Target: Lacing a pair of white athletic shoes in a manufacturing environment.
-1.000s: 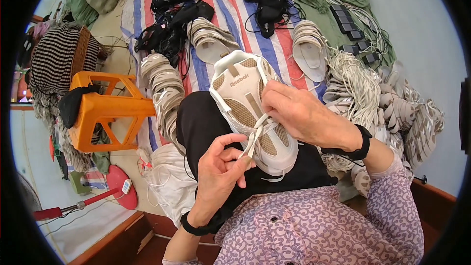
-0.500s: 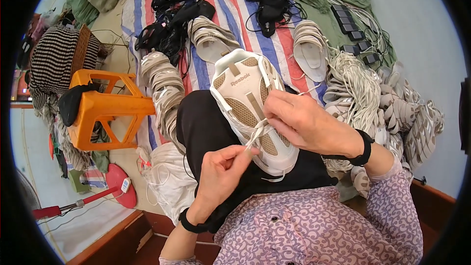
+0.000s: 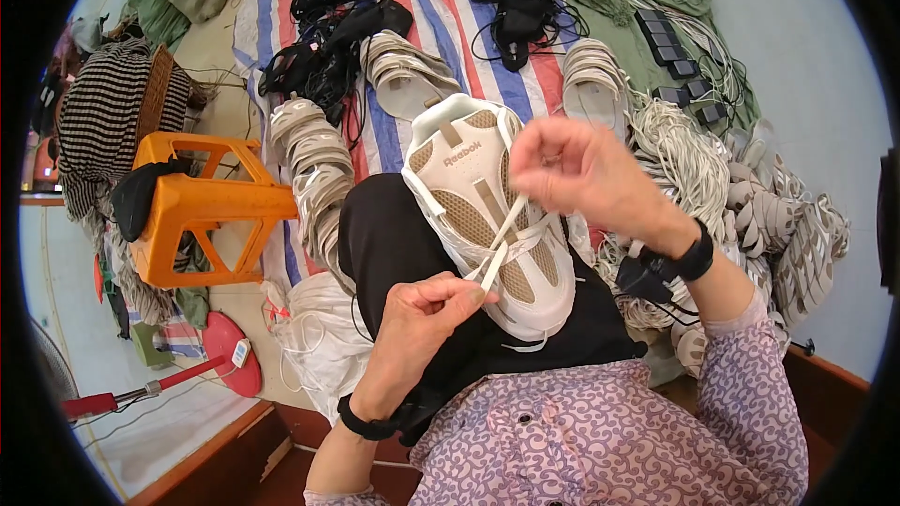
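A white and beige sneaker (image 3: 469, 178) rests on my lap, on black trousers, its tongue facing up. My left hand (image 3: 422, 319) pinches the end of a flat white shoelace (image 3: 502, 230) just beside the shoe's lower eyelets. My right hand (image 3: 581, 178) hovers over the shoe's right side, fingers closed on the other end of the same lace, which stretches diagonally between both hands. I wear a black band on each wrist.
An orange plastic stool (image 3: 202, 211) stands at the left. Stacks of beige shoe parts (image 3: 314, 173) lie on a striped mat (image 3: 450, 0), with black devices (image 3: 516, 5) and cables. Bundles of white laces (image 3: 694, 159) pile at the right. A white bag (image 3: 314, 337) lies by my knee.
My right hand has lifted up and away from the shoe, drawing the lace taut. My left hand has shifted slightly right, still pinching the lace end.
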A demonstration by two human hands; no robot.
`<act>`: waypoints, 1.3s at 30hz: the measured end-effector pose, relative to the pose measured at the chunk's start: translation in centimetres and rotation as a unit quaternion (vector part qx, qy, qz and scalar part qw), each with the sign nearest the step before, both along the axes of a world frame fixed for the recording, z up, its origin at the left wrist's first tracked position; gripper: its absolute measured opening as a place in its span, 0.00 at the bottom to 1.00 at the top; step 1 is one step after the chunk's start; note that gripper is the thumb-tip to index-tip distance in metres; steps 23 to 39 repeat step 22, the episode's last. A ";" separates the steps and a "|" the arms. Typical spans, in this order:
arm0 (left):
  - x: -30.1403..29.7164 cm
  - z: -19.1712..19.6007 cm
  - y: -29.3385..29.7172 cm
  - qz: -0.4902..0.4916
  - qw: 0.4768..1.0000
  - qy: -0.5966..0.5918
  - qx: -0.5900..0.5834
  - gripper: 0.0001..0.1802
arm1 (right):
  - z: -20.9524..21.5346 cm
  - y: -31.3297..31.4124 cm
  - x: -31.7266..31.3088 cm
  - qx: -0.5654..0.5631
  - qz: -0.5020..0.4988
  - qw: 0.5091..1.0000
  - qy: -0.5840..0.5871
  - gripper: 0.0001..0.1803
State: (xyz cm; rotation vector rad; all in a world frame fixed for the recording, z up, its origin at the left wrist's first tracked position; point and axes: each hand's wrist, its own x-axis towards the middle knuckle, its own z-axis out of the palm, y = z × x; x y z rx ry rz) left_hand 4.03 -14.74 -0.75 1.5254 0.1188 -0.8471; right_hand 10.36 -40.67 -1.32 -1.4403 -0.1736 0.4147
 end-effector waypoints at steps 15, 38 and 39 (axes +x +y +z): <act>0.6 -0.2 -1.1 0.072 0.950 -0.297 0.064 0.14 | 1.2 -5.9 8.7 -0.115 -0.111 0.978 -0.133 0.09; 1.4 1.2 -2.6 -0.003 0.918 -0.377 0.121 0.14 | -1.8 -4.4 -1.5 -0.258 0.034 0.948 -0.183 0.06; 1.4 1.2 -2.6 -0.003 0.918 -0.377 0.121 0.14 | -1.8 -4.4 -1.5 -0.258 0.034 0.948 -0.183 0.06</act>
